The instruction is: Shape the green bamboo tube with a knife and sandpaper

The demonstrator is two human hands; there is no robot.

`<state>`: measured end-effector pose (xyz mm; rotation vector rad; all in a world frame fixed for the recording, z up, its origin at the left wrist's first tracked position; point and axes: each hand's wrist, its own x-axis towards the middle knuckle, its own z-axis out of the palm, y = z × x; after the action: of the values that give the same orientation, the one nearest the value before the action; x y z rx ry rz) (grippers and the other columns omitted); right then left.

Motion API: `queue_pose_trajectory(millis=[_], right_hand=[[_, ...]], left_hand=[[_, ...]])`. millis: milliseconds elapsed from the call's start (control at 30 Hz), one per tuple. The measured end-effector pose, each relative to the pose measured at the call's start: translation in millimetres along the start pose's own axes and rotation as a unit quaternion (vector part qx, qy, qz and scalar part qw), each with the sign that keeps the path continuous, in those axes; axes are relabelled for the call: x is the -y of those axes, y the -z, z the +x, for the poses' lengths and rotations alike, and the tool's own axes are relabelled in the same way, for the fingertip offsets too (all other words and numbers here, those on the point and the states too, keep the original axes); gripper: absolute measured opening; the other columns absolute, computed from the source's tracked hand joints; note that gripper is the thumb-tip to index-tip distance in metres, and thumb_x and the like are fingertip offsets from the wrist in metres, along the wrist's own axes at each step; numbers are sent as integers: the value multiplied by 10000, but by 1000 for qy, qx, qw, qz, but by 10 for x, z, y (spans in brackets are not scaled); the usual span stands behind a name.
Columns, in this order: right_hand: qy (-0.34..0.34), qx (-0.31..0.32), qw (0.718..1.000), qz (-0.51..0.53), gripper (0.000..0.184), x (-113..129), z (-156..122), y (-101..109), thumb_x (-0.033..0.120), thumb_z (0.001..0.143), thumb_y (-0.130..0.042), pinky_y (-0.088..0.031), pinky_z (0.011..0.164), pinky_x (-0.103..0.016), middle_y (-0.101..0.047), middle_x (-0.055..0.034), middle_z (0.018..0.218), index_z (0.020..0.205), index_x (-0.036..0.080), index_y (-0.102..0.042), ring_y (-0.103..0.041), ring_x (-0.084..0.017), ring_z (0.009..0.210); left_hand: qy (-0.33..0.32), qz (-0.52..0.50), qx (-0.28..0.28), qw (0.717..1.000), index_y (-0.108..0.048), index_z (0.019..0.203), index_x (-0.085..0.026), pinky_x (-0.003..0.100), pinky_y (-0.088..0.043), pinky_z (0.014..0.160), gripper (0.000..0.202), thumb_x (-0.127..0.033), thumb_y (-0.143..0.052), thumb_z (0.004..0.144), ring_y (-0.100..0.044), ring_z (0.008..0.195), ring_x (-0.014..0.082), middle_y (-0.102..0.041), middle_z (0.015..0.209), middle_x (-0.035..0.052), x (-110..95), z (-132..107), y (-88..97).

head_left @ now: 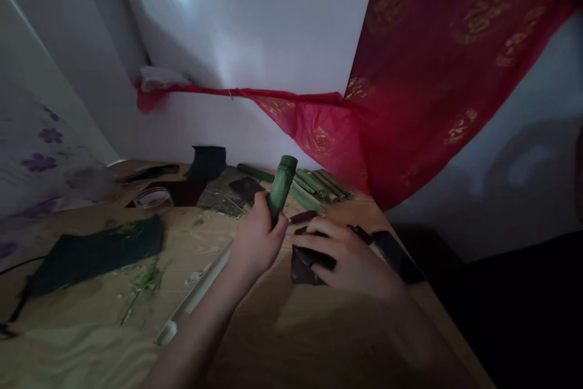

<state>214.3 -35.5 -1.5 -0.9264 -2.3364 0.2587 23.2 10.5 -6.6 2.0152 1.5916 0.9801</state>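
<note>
My left hand (259, 242) is wrapped round a green bamboo tube (282, 186), which stands tilted with its upper end leaning away to the right. A node ring shows near its top. To the right, my right hand (353, 258) has its fingers and thumb about a dark, slim tool (314, 257); its kind is not clear. Beneath that hand lies a small dark plate (300, 273) on the table. A dark red handle (302, 217) lies just beyond the two hands, its other end partly hidden.
Several cut bamboo pieces (319, 184) lie at the back right. A black phone-like slab (398, 255) rests by the table's right edge. Left are a dark green cloth (104, 252), plant shavings (148, 280), a roll of clear tape (152, 198) and a pale strip (195, 295).
</note>
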Motion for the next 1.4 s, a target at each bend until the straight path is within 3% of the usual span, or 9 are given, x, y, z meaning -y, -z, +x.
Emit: queue_pose_trajectory(millis=[100, 233, 333, 667, 800, 967, 1100, 1267, 1400], right_hand=[[-13, -56, 998, 5, 490, -74, 11, 44, 32, 791, -638, -536, 958, -344, -671, -42, 1156, 1209, 287, -658, -642, -202, 1093], [-63, -298, 952, -25, 346, -229, 34, 56, 135, 795, -721, -560, 913, -367, -720, -44, 1060, 1115, 249, -653, -684, -218, 1019], [-82, -375, 923, -38, 271, -282, 41, 24, 185, 797, -755, -573, 875, -358, -755, -31, 988, 1050, 246, -677, -714, -212, 941], [-29, -317, 944, -89, 190, -274, 80, -9, 85, 804, -693, -586, 750, -306, -768, 5, 823, 888, 253, -721, -722, -178, 780], [-37, -401, 908, -118, 201, -290, 94, -26, 75, 819, -673, -583, 801, -328, -771, -15, 863, 908, 249, -721, -724, -194, 839], [-26, -311, 947, -71, 204, -294, 92, -54, 64, 824, -658, -581, 763, -297, -761, -1, 823, 878, 248, -729, -714, -169, 793], [-59, -390, 915, -85, 188, -340, 90, -70, 82, 836, -659, -578, 812, -327, -764, -22, 867, 898, 242, -736, -715, -187, 850], [-37, -307, 951, 3, 205, -373, 104, -114, 71, 834, -652, -583, 744, -293, -756, -5, 829, 878, 251, -741, -715, -167, 789], [-58, -391, 918, -44, 195, -391, 116, -148, 77, 840, -653, -581, 782, -318, -757, -21, 848, 890, 244, -741, -713, -181, 822]], left_hand=[[-10, -45, 25, 999, -430, 1167, -196, 396, -489, 789, 310, -369, -436, 910, -650, 893, 282, -650, 975, 82, -7, -3, 7], [-22, -125, 96, 987, -456, 1070, -221, 350, -473, 856, 220, -360, -432, 902, -612, 932, 221, -641, 1025, 48, -55, -32, 35], [-25, -136, 154, 978, -450, 1108, -219, 338, -459, 854, 239, -333, -429, 899, -605, 930, 212, -640, 1018, 43, -119, -93, 13], [-20, -22, 140, 990, -387, 1117, -203, 320, -431, 728, 232, -298, -425, 908, -650, 867, 260, -645, 917, 93, -152, -157, -218], [-30, -6, 141, 990, -380, 1135, -207, 305, -414, 677, 242, -322, -412, 925, -651, 808, 254, -650, 880, 78, -171, -157, -192], [-26, 20, 135, 990, -391, 1138, -195, 310, -416, 683, 253, -307, -436, 915, -669, 847, 274, -670, 906, 107, -149, -154, -211], [-46, 2, 138, 989, -381, 1139, -195, 297, -404, 656, 240, -297, -420, 925, -666, 814, 259, -669, 879, 90, -123, -157, -245], [-26, 5, 134, 991, -381, 1080, -213, 286, -386, 641, 191, -285, -440, 913, -659, 791, 248, -658, 861, 76, -106, -140, -254], [-37, -2, 123, 992, -377, 1064, -215, 278, -370, 632, 175, -257, -436, 905, -642, 758, 234, -639, 837, 65, -90, -128, -264]])
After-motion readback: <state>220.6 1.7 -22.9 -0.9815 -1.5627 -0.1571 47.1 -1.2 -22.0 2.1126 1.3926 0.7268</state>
